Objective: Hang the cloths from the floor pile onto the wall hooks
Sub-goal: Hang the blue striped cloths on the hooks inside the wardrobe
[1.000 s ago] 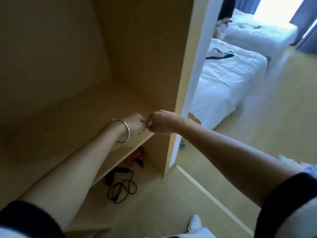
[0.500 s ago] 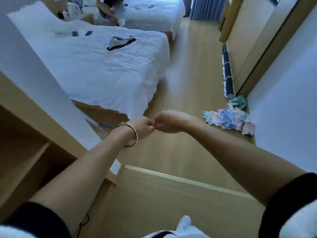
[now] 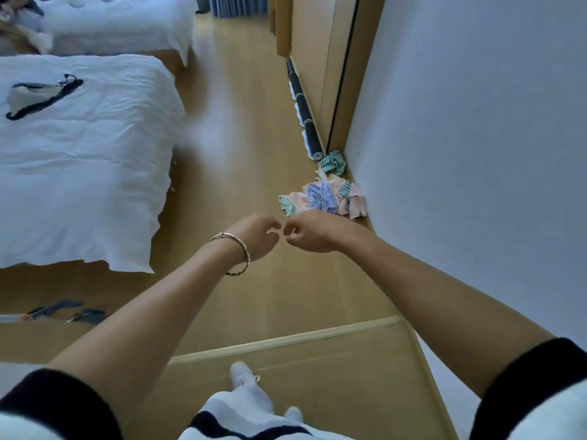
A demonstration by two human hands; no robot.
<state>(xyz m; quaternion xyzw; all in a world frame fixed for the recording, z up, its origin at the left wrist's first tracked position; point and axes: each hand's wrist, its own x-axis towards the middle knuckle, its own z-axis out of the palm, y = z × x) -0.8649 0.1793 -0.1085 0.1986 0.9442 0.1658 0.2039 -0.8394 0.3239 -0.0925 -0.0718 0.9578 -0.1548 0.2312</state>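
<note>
You've swung round: pile (image 3: pixel 324 198) now ahead by wall (image 3: pixel 476 154). Left hand (image 3: pixel 257 236), right hand (image 3: pixel 309 231) parted, fingers loosely curled, empty; reach next

Your right hand (image 3: pixel 309 231) covers the near edge of the crumpled pile of striped pastel cloths (image 3: pixel 324 198). Whether its curled fingers pinch anything, can't tell. Dark objects (image 3: pixel 63 309) beneath the white quilted bed (image 3: pixel 95 185) are too blurred to identify.

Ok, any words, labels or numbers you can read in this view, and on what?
No text can be read.
White marks on the dark roll: too blurred to tell whether they are lettering.
Cloth pile: stripes only, no lettering visible.
</note>
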